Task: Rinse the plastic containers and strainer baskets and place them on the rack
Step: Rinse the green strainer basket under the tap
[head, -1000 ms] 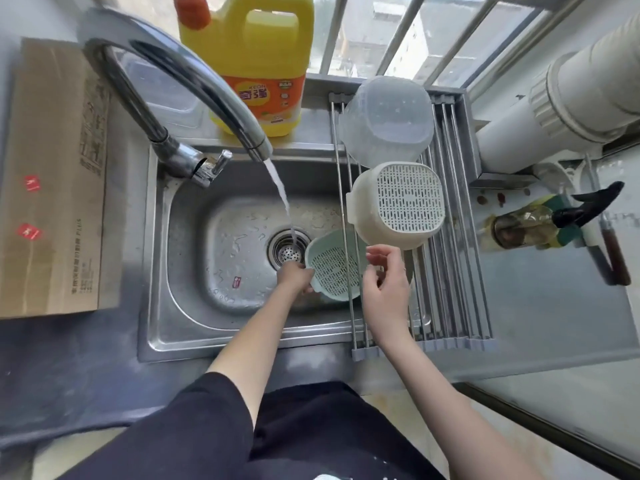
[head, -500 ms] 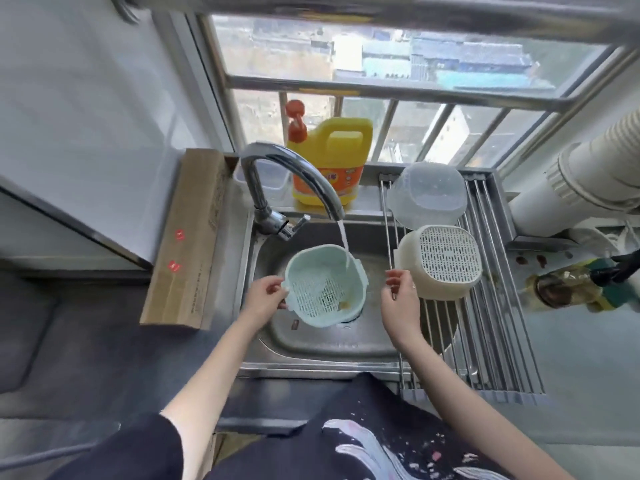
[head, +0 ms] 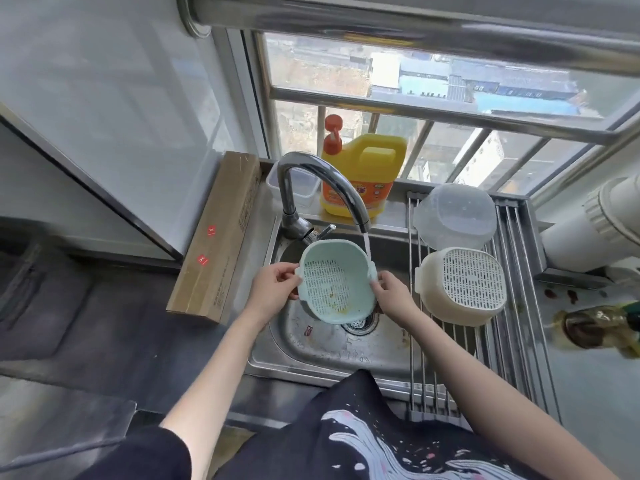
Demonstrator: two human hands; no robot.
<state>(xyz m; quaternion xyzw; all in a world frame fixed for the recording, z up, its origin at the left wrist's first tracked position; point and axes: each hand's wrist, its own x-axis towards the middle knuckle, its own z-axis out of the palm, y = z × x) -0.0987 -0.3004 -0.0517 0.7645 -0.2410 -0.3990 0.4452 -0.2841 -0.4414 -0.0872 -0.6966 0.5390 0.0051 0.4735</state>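
I hold a pale green strainer basket [head: 334,280] over the sink [head: 332,348], tilted with its opening toward me, yellow bits on its perforated bottom. My left hand [head: 272,289] grips its left handle and my right hand [head: 393,292] pinches its right handle. Water runs from the faucet [head: 322,188] onto the basket's far right rim. On the metal roll-up rack [head: 509,341] over the sink's right side, a white strainer basket [head: 462,284] lies upside down, with a clear plastic container [head: 453,216] upside down behind it.
A yellow detergent jug [head: 362,174] and a small clear box [head: 299,187] stand on the sill behind the faucet. A long cardboard box [head: 216,233] lies left of the sink. An oil bottle [head: 602,327] and a white pipe [head: 595,226] sit to the right.
The green basket came up from the sink bottom to under the tap. My right hand moved from the rack's edge to take the basket's right handle. The camera view tilted upward.
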